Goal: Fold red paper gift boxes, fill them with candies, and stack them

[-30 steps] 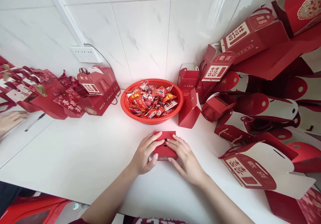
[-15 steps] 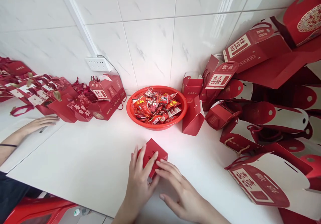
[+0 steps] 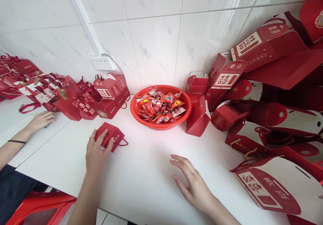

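Note:
A small red gift box (image 3: pixel 113 133) with a cord handle at its right end is on the white table, left of the middle. My left hand (image 3: pixel 98 151) grips it from above, fingers over its top and near side. Over the table to the right, my right hand (image 3: pixel 190 179) is held with its fingers apart and nothing in them. Behind the hands, a red plastic basket (image 3: pixel 161 127) is filled with wrapped candies (image 3: pixel 161 105).
Finished-looking red boxes (image 3: pixel 108 108) and ribboned bags (image 3: pixel 44 90) crowd the left back. Upright open boxes (image 3: pixel 198 117) and a tall pile of boxes (image 3: pixel 267 184) line the right. Another person's hand (image 3: pixel 41 120) rests at far left. A socket strip (image 3: pixel 103 63) is on the tiled wall.
My left hand has carried the red box leftward, toward the group of boxes. My right hand has come off the box and moved right. The other person's hand has shifted slightly.

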A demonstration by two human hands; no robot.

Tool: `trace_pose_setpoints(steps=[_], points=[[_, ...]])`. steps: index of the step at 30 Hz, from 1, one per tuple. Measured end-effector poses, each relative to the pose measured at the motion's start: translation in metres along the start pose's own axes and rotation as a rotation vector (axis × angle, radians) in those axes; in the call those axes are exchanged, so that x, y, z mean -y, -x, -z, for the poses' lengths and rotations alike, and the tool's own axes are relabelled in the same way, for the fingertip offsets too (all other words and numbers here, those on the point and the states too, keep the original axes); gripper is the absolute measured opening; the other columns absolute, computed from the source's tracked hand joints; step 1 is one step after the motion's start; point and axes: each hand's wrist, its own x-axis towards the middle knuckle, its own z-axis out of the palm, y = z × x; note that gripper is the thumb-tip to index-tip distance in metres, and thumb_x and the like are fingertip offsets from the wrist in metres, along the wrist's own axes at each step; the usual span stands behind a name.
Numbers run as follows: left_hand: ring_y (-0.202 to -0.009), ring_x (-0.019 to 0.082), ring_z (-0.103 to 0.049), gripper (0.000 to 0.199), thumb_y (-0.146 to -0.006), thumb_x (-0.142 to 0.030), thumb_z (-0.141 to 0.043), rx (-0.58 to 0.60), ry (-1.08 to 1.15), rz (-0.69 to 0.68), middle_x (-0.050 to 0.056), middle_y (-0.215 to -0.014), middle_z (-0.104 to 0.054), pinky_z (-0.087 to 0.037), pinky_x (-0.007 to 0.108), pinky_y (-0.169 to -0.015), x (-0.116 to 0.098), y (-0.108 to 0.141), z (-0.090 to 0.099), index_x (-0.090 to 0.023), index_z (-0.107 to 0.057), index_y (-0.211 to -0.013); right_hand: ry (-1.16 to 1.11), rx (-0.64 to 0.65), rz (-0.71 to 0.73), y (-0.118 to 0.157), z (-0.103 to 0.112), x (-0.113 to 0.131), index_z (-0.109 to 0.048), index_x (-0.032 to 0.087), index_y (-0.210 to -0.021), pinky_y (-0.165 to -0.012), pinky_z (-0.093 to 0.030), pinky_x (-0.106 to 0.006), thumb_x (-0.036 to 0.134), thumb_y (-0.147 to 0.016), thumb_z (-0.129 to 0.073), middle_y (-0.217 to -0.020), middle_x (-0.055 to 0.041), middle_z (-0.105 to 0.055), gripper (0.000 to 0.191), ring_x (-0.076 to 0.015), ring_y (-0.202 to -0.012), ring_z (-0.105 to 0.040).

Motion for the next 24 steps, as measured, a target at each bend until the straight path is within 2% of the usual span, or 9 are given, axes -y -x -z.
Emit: trace_pose_setpoints(steps=[5,9,13,16,24], points=[[-0.138,0.030,-0.041,0.051,-0.087,-0.051,-0.059,-0.015,0.011,0.026,0.006,-0.151,-0.039,-0.035,0.047,-0.116,0.069,-0.049,-0.003,-0.028,-0.059,-0.132,0.018,0.015,0.009,0.000,-0.002,-0.001,-0.040,0.024,-0.139,-0.101,-0.051,-0.037,0.017,-0.098,-0.045,-0.142,-0.0117,-0.047,0.042,-0.0218,-0.130,-0.047],[-0.139,0.030,-0.038,0.054,-0.085,-0.051,-0.060,-0.016,0.064,0.047,0.007,-0.151,-0.038,-0.032,0.047,-0.117,0.100,-0.077,-0.011,-0.024,-0.060,-0.131,0.025,0.019,-0.006,-0.001,-0.003,-0.003,-0.043,0.025,-0.137,-0.100,-0.052,-0.036,0.017,-0.098,-0.044,-0.141,-0.0113,-0.047,0.040,-0.0214,-0.129,-0.050],[-0.140,0.029,-0.036,0.055,-0.086,-0.052,-0.059,-0.019,0.085,0.062,0.009,-0.153,-0.034,-0.029,0.042,-0.119,0.105,-0.097,-0.027,-0.024,-0.060,-0.133,0.023,0.043,-0.025,-0.002,-0.007,-0.004,-0.045,0.025,-0.136,-0.099,-0.053,-0.036,0.017,-0.098,-0.044,-0.141,-0.0113,-0.048,0.038,-0.0212,-0.127,-0.052],[-0.140,0.030,-0.036,0.057,-0.085,-0.053,-0.060,-0.022,0.070,0.089,0.010,-0.154,-0.031,-0.028,0.044,-0.119,0.103,-0.108,-0.036,-0.024,-0.059,-0.133,0.025,0.063,-0.025,-0.001,-0.009,-0.003,-0.045,0.025,-0.134,-0.099,-0.053,-0.036,0.017,-0.098,-0.043,-0.141,-0.0116,-0.048,0.037,-0.0213,-0.126,-0.053],[-0.141,0.030,-0.034,0.056,-0.084,-0.052,-0.061,0.036,0.082,0.101,0.007,-0.155,-0.031,-0.030,0.043,-0.118,0.094,-0.111,-0.038,-0.027,-0.057,-0.134,0.046,0.065,-0.028,-0.001,-0.008,-0.007,-0.048,0.025,-0.132,-0.098,-0.054,-0.037,0.016,-0.098,-0.042,-0.140,-0.0121,-0.048,0.035,-0.0224,-0.126,-0.053]])
